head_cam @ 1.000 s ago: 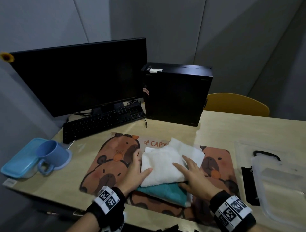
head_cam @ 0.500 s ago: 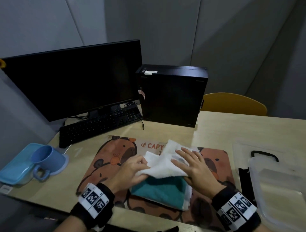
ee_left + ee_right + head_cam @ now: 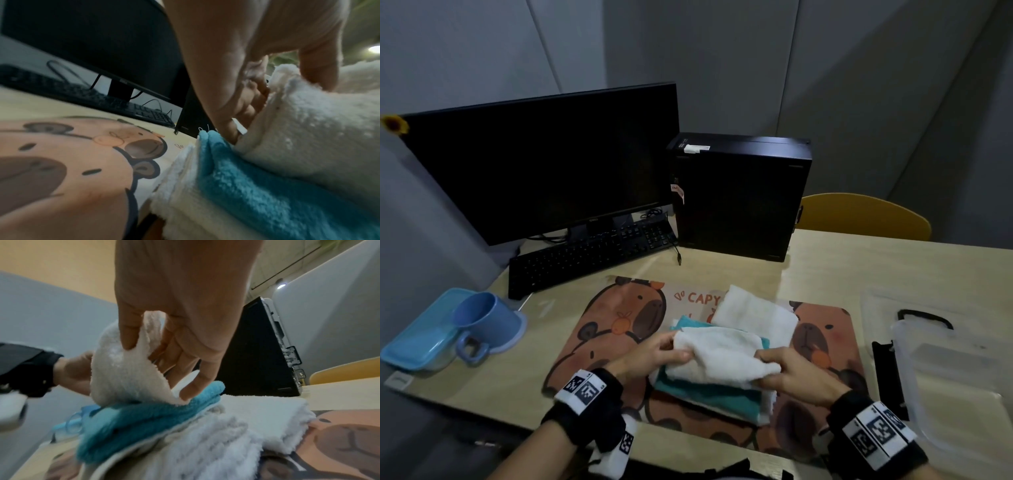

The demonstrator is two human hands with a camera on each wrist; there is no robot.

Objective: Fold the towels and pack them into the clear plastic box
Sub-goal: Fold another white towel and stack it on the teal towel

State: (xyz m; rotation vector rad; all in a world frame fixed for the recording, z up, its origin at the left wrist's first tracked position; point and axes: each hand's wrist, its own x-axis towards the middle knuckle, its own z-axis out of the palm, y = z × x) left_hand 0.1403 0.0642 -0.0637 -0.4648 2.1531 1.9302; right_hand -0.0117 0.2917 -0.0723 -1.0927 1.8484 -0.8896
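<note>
A white towel [image 3: 720, 354] is lifted and partly folded over a teal towel [image 3: 709, 395] on the capybara desk mat [image 3: 619, 329]. My left hand [image 3: 657, 354] pinches its left end, thumb on top [image 3: 316, 69]. My right hand [image 3: 787, 371] pinches its right end; in the right wrist view the white towel [image 3: 127, 369] hangs between thumb and fingers. A second white towel [image 3: 755, 315] lies behind and under the teal towel [image 3: 144, 415]. The clear plastic box [image 3: 955, 387] stands open-topped at the right.
Behind the mat are a black keyboard [image 3: 589, 257], a monitor [image 3: 544, 164] and a computer tower [image 3: 739, 195]. A blue mug [image 3: 482, 322] rests on a blue lidded container [image 3: 417, 339] at left. A yellow chair [image 3: 859, 216] is beyond the desk.
Both hands went from pressing flat on the white towel to pinching its ends and drawing it toward me, uncovering the teal towel's far edge and the other white towel.
</note>
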